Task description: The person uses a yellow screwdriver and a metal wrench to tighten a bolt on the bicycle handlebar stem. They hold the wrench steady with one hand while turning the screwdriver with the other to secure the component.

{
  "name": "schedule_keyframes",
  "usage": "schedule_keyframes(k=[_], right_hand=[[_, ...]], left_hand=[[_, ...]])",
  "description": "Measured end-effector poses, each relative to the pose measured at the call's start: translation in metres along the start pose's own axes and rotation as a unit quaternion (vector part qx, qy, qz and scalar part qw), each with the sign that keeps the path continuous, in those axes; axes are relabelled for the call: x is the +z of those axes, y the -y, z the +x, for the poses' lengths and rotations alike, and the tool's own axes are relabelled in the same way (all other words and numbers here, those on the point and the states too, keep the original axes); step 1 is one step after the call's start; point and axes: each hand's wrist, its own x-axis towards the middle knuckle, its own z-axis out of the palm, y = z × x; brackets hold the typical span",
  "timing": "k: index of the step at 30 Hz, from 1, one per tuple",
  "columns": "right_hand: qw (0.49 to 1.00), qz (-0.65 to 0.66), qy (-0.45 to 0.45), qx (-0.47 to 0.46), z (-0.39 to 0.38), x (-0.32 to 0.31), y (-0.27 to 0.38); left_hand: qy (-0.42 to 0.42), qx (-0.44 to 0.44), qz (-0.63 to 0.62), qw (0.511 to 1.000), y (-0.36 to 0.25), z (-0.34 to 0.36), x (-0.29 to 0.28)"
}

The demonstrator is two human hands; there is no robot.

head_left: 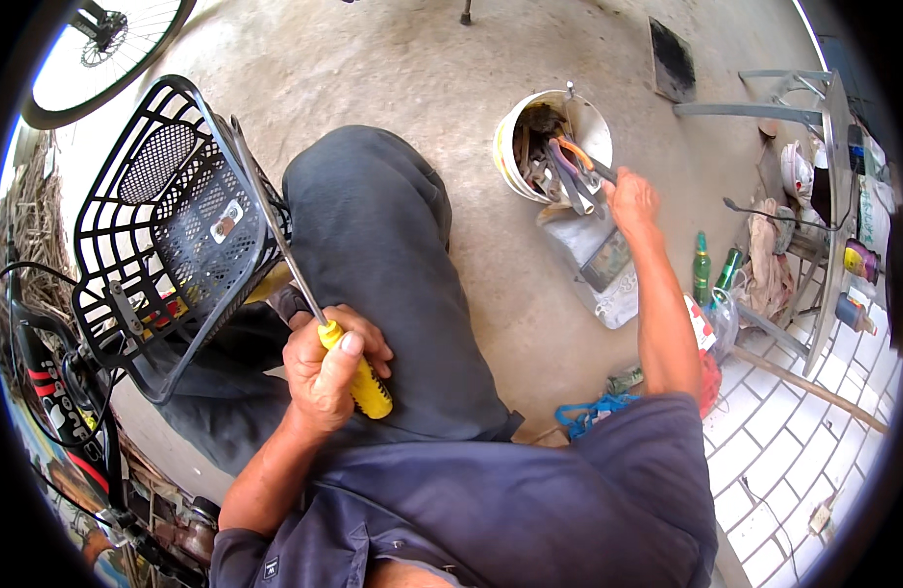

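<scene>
Your left hand [319, 380] has its fingers wrapped around the screwdriver [370, 392] over your lap [427, 377], likely keeping it steady near the left basket [157, 165], while your right hand's [633, 201] fingers clasp a dark handle [603, 171] at the far-right bucket [597, 129].

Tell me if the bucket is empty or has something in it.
Not empty: tools show inside the bucket, an orange handle among them.

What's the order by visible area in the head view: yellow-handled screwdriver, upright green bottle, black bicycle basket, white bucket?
1. Black bicycle basket
2. White bucket
3. Yellow-handled screwdriver
4. Upright green bottle
Apparent size only: the screwdriver looks longer than the bucket but thin, and seems nearer the camera.
</scene>
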Motion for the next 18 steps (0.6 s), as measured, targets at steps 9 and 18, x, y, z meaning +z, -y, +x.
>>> schedule_keyframes(k=[9, 18], right_hand=[[0.989, 0.127, -0.049, -0.058, 0.035, 0.022, 0.074], [0.995, 0.043, 0.077, 0.042, 0.099, 0.071, 0.113]], left_hand=[[-0.006, -0.003, -0.005, 1.000, 0.001, 0.000, 0.002], [-0.005, -0.009, 0.011, 1.000, -0.004, 0.000, 0.003]])
